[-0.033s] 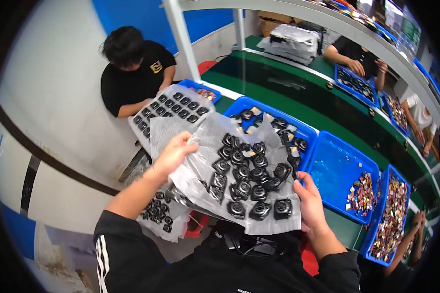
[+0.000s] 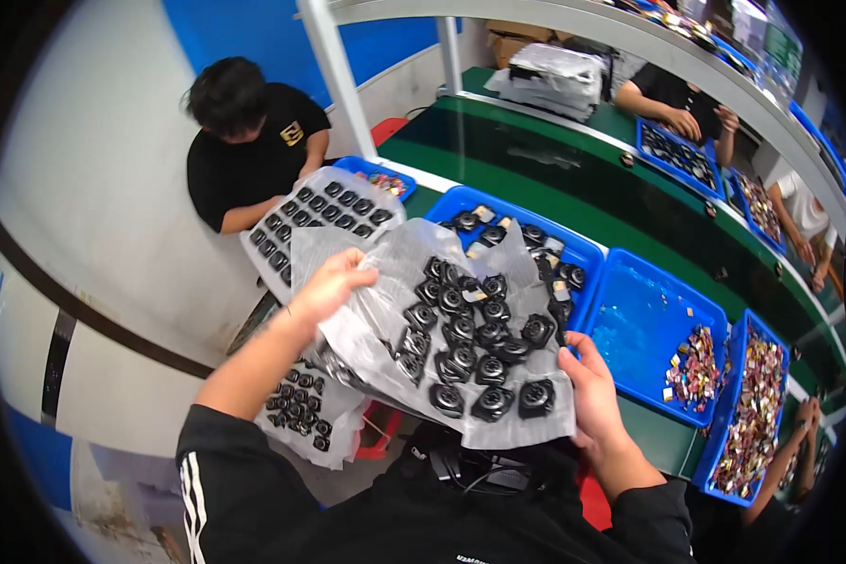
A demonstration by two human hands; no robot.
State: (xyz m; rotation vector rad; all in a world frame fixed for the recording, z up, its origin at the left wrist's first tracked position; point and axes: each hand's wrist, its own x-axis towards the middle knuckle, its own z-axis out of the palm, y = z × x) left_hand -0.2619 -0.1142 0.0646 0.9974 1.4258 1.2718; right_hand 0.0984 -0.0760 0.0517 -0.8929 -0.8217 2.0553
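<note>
Crinkled clear plastic sheet [image 2: 399,320], gripped by left hand [image 2: 329,282] and right hand [image 2: 594,395], hides black parts [image 2: 470,348] partly.

Four blue bins [image 2: 650,310] on the bench, two clear part trays [image 2: 498,329].

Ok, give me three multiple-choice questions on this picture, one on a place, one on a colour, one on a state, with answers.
1. Where is the right hand?
A. At the sheet's near right corner
B. Inside a bin
C. On the belt

2. What colour are the bins?
A. Red
B. Blue
C. Yellow

3. How is the clear sheet of black parts held?
A. Lying flat on the floor
B. Rolled up
C. Lifted by both hands

Answers: 1 A, its fingers grip that corner. 2 B, the walls are plainly blue. 3 C, the left hand grips the far left edge and the right hand the near corner.
</note>
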